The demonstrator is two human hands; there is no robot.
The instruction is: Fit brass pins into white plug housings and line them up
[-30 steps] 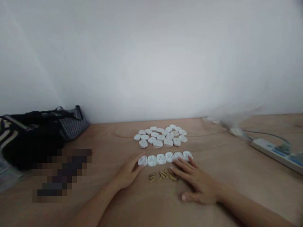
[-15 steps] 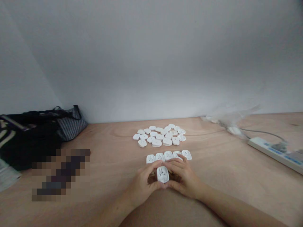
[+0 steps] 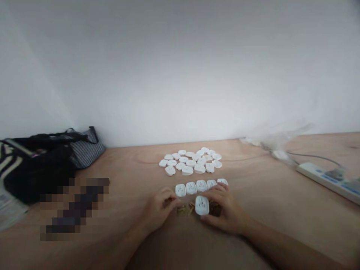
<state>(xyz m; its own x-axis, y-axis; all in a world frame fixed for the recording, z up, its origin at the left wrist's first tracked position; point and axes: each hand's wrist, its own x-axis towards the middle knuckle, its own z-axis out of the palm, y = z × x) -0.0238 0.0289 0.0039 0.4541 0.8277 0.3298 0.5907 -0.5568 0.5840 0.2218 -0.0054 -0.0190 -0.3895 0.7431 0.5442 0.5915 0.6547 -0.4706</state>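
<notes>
A white socket piece (image 3: 202,205) with slots in its face is gripped between the thumb and fingers of my right hand (image 3: 227,210). Just left of it, small brass-coloured parts (image 3: 182,209) lie on the wooden table. My left hand (image 3: 163,208) is beside these parts, thumb and fingers curled close together; whether anything is between the fingertips is too small to tell. Beyond my hands, several white socket pieces (image 3: 191,188) stand in a row, the rightmost partly behind my right fingers. Farther back lies a loose group of white pieces (image 3: 187,170).
At the left are a black bag (image 3: 42,165), a striped bag (image 3: 87,148) and a pixelated dark item (image 3: 75,210). A white power strip (image 3: 329,182) with a plug and cable lies at right, near clear plastic wrap (image 3: 277,140). A wall rises behind the table.
My left hand has let go of the white piece and moved left. My right hand has shifted the piece slightly right, and the brass-coloured parts show more between my hands.
</notes>
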